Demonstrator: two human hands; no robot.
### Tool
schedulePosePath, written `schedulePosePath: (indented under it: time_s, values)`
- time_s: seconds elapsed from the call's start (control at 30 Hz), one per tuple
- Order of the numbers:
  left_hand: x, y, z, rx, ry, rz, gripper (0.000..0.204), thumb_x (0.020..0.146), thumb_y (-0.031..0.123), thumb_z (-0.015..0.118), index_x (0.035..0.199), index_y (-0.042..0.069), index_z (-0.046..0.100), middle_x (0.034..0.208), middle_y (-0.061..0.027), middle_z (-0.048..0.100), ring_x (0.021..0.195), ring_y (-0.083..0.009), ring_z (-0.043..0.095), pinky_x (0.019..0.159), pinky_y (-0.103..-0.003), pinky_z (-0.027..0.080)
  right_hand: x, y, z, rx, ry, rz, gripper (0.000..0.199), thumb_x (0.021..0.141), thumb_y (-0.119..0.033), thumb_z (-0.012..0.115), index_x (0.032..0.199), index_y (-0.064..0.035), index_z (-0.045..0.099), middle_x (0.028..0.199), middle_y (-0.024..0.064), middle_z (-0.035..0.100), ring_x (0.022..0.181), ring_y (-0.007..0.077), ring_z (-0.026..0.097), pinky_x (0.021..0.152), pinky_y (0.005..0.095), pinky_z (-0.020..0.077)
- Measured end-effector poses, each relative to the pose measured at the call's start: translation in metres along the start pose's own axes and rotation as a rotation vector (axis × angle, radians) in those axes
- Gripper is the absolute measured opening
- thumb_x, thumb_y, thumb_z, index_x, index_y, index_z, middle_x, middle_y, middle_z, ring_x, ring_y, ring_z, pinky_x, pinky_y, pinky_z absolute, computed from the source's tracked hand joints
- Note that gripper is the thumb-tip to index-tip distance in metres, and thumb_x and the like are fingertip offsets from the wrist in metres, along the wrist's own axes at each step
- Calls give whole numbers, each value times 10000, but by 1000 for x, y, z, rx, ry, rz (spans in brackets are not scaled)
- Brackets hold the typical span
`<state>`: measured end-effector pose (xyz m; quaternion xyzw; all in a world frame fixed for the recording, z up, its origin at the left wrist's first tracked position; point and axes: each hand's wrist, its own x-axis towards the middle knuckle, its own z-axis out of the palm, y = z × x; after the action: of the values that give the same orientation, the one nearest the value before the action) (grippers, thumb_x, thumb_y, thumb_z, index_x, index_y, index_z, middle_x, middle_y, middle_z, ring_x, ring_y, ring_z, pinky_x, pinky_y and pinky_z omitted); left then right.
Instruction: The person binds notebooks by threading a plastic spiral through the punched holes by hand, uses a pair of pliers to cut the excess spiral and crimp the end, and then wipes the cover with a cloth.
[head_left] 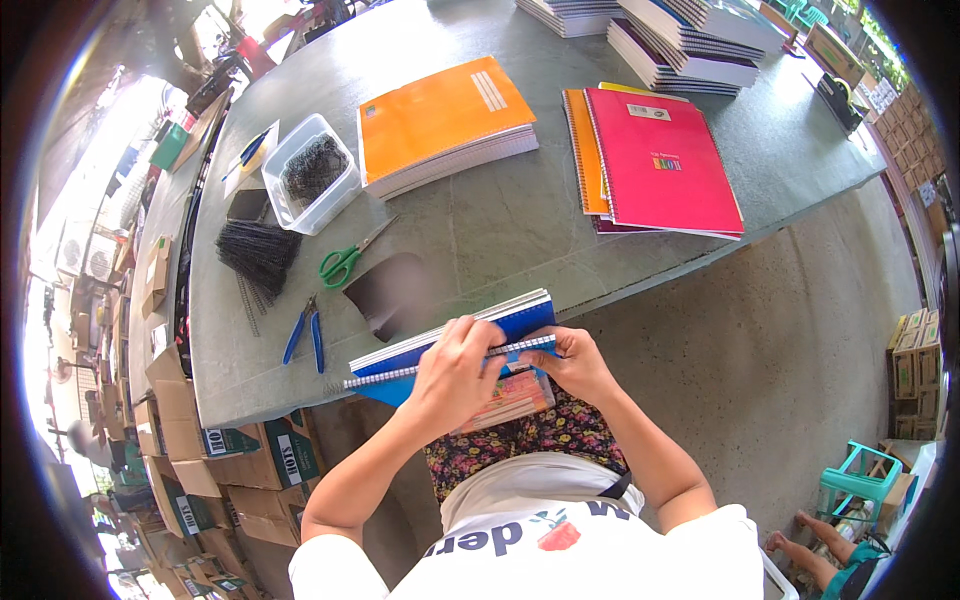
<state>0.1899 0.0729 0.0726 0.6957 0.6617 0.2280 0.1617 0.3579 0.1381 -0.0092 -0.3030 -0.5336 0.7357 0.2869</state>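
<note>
Held at the near edge of the table is a blue notebook (524, 320), tilted with its page edges up and its spine toward me. A wire coil (385, 376) runs along that spine, its loose end sticking out at the left. My left hand (458, 365) is closed over the middle of the spine. At the right end, my right hand (577, 366) pinches the notebook's corner near the coil. Blue-handled pliers (318, 335) and green-handled scissors (343, 264) lie left of the notebook, beside a dark flat piece (372, 304). Under my hands, an orange printed item (520, 396) is partly hidden.
A clear plastic tub (298, 222) holds black coils; more black coils (258, 250) lie beside it. Orange notebooks (440, 115) are stacked farther back, with red notebooks (670, 165) to the right. Cardboard boxes (270, 470) stand lower left. Someone's legs (815, 555) and a teal stool (858, 480) show lower right.
</note>
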Motion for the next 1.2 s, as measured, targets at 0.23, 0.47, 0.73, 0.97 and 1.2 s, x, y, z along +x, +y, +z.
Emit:
schedulePosePath:
  time_s: [0.23,0.47,0.73,0.97,1.2]
  values:
    - [17,12,33,-149,81,199,101,780,67,622,854,-2,611,796,-128,603,788,-304,569,720,-396,472,-5,4,-7,-478,27,-36,184,763,-4,577,934,-17,642,697,128,632,636,105,593,600,299,481]
    - [17,19,32,-158,151,199,138,635,33,635,716,48,524,723,-115,493,774,-311,508,709,-385,450,-14,2,9,-551,137,-246,186,763,31,535,924,-16,614,702,156,622,629,179,618,570,306,469]
    - [-40,-136,-100,62,438,-402,561,596,182,819,1075,-13,603,1050,-183,628,981,-282,613,854,-379,487,33,-84,28,-687,-565,-56,449,835,-332,650,1152,-17,599,1089,173,639,1002,254,618,865,332,471]
    - [-131,-183,-58,618,356,-600,436,711,141,572,1141,71,573,849,-200,583,839,-275,591,805,-388,472,54,-44,187,-1221,-727,-458,234,841,-227,600,896,0,585,818,196,623,778,358,616,679,423,495]
    - [-165,-72,-55,-1006,152,-873,270,822,129,496,1057,3,541,800,-92,594,652,-156,586,626,-280,483,78,-23,186,-884,-527,-398,263,734,-60,669,994,-19,668,926,184,663,837,331,648,740,363,514]
